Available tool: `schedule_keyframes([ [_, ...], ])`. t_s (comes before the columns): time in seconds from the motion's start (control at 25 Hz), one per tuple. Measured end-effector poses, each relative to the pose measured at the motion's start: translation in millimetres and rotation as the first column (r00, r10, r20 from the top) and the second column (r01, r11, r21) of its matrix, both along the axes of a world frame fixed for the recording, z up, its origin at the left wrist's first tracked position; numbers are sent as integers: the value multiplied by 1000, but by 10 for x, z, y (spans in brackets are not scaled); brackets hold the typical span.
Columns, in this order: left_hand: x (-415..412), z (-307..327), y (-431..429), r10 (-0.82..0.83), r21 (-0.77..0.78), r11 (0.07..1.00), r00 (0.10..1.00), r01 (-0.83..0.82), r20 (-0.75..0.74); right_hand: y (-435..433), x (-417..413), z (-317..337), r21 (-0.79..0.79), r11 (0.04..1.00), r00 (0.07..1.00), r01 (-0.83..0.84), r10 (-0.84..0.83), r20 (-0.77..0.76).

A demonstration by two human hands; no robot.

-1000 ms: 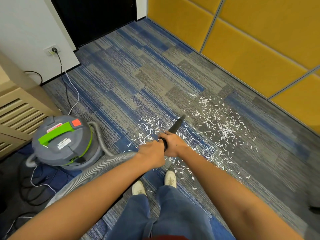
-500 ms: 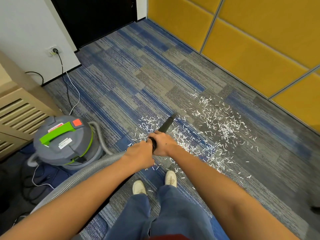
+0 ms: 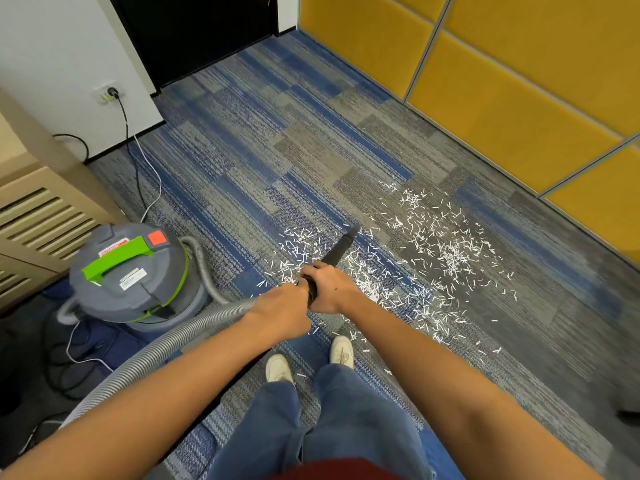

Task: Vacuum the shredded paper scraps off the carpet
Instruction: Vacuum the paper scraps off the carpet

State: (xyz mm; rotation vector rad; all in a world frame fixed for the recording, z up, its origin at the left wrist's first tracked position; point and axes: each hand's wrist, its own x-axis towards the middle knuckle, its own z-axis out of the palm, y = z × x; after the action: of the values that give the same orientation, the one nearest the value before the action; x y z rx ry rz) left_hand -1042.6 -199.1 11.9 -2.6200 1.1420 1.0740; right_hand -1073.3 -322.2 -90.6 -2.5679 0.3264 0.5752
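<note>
Only the nozzle (image 3: 341, 249) tip shows past left hand (image 3: 280, 311) and right hand (image 3: 329, 289).

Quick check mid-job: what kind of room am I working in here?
Most likely an office or meeting room: blue-grey patterned carpet tiles, padded yellow wall panels in framed sections, and a beige louvred cabinet beside the canister vacuum.

Beyond the fingers (image 3: 311, 270) on the nozzle (image 3: 341, 247), open carpet (image 3: 277, 150) stretched ahead; yellow wall panels (image 3: 502, 98) bounded their right, vacuum canister (image 3: 131, 282) and hose (image 3: 166, 344) crowded their left.
</note>
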Motion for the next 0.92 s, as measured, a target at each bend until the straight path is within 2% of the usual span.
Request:
schedule_keyframes([
  [0.16,-49,6,-122,-31,-12,999,1000,31,4,-108,-116,3,-33,998,999,49,-49,4],
  [0.52,-51,-17,-191,-20,-23,1000,1000,20,-2,-152,-143,-33,36,993,993,111,-112,28],
  [0.92,-165,-80,-397,-49,-26,999,998,48,-32,-349,-280,-69,28,990,990,139,-139,-15],
])
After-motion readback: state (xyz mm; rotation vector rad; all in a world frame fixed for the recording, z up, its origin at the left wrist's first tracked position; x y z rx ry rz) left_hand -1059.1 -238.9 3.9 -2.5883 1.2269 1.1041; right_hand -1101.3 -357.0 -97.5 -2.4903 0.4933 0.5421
